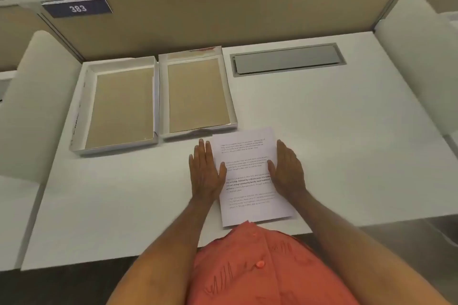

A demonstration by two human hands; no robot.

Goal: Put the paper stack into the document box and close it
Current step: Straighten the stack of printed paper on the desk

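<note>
A paper stack (249,176) is seen lying flat on the white tabletop (347,143), near the front edge and a little right of its middle; its near short edge is partly covered by an orange shirt (260,267). Printed paragraphs are carried on the top sheet, but the text is too small to be read. The left hand (205,173) is laid flat against the left long edge of the stack, fingers extended and held close together, the thumb resting on the sheet's margin. The right hand (288,171) is set the same way against the right long edge, fingers straight and together, thumb on the paper. Nothing is gripped by either hand; the stack is only flanked between the two palms.

Toward the back-left part of the tabletop two open white trays with brown cardboard floors are placed side by side, touching. The left tray (81,111) sits nearer the left edge; the right tray (163,96) lies just beyond the far end of the stack. Which is the box and which the lid cannot be told. Both are empty. A grey cable hatch (287,59) is set into the back-right part of the tabletop. A beige partition (223,15) is stood along the back edge, with a blue number plate (78,7) reading 383 at its upper left.
</note>
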